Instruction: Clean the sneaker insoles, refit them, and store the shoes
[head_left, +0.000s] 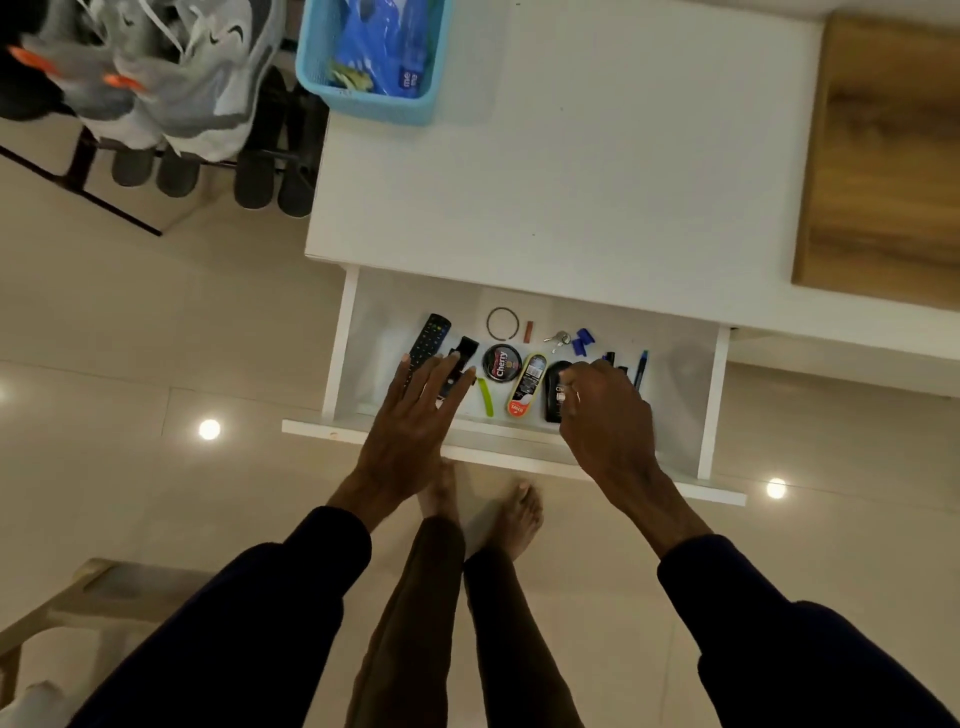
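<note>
Head view, looking straight down: a white drawer (709, 400) stands pulled open from under a white table (571, 171), and both hands are over it. The left hand (415, 415) hangs flat and spread, fingers straight, holding nothing, above the near-left part of the drawer and partly covering a black remote control (430, 335) and a small black item beside it. The right hand (608, 410) is curled downward, fingertips bent toward a black bottle (555, 387); whether it actually grips the bottle or only touches it, I cannot tell from this angle.

Between the two hands lie a round tin of Cherry polish (502, 363), a yellow-edged tube (527, 385) and a slim green strip (486, 397). Further back sit a thin ring (503, 323), some keys (558, 339) and blue clips (583, 340); a blue pen (641, 369) lies to the right.

The grey sneakers (171, 78) are well apart from the hands, up at the top left on a dark shoe rack (88, 176), with darker shoes on the shelf below. A light blue basket (317, 67) rests on the table's far left corner. Bare feet (514, 514) stand on the tiled floor below the drawer front.
</note>
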